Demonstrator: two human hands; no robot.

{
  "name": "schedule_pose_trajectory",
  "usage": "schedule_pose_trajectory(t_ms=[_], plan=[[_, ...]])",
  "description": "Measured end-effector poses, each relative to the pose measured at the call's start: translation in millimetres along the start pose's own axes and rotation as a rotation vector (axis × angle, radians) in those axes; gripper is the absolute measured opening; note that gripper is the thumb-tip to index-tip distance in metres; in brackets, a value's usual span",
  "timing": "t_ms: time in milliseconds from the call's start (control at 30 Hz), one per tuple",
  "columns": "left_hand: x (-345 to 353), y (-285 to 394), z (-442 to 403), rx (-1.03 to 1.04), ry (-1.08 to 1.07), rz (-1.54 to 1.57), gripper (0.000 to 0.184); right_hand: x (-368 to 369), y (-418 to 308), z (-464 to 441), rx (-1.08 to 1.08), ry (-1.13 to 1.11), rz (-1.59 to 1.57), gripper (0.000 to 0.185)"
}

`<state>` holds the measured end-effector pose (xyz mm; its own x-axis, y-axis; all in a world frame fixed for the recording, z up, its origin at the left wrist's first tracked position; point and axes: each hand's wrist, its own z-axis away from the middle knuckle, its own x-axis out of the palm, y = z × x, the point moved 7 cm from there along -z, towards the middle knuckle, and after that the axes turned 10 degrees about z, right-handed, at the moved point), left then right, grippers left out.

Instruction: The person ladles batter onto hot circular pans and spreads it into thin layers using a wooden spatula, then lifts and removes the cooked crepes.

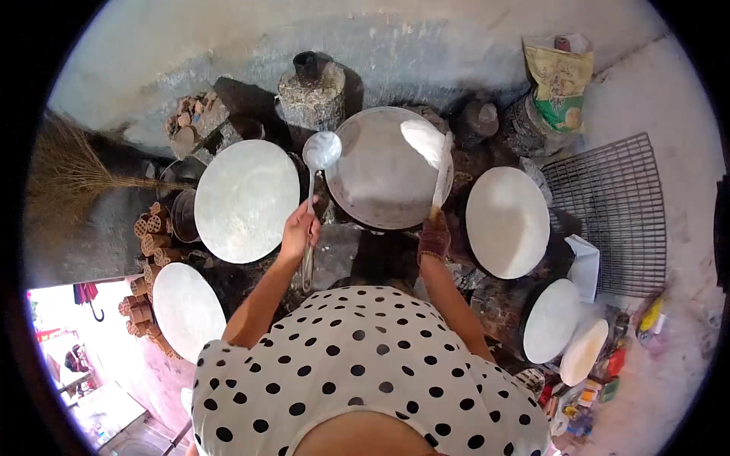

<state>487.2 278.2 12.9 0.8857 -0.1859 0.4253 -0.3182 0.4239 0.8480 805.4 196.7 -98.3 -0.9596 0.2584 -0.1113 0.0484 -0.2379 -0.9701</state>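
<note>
A metal ladle with a wet, whitish bowl is held upright in my left hand, fingers wrapped round its handle. The bowl hangs by the left edge of a large round griddle. My right hand, in a dark reddish glove, grips the wooden handle of a long flat spatula. The blade lies over the griddle's right side, touching or just beside a patch of white batter. The rest of the griddle's surface shows a thin, greyish look.
White-topped round griddles stand at the left, lower left, right and lower right. A wire rack leans at the right, below a sack. Perforated briquettes and a straw broom are at the left.
</note>
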Motion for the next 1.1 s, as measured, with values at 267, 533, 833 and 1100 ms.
schedule_pose_trajectory(t_ms=[267,533,833,1100], plan=[[-12.5,-62.5,44.7,-0.171,0.022,0.324,0.043,-7.1,27.2,-101.1,0.240,0.192,0.534,0.042],[14.0,-28.5,80.3,-0.151,0.090,0.367,0.033,-69.6,-22.3,-52.2,0.023,0.329,0.414,0.039],[26.2,-33.2,101.2,-0.049,0.297,0.243,0.018,-13.0,-46.9,-120.2,-0.018,-0.039,0.930,0.042],[28.5,-20.1,136.1,0.163,0.498,0.160,0.019,-94.1,-38.7,-113.3,0.033,0.128,1.046,0.052]])
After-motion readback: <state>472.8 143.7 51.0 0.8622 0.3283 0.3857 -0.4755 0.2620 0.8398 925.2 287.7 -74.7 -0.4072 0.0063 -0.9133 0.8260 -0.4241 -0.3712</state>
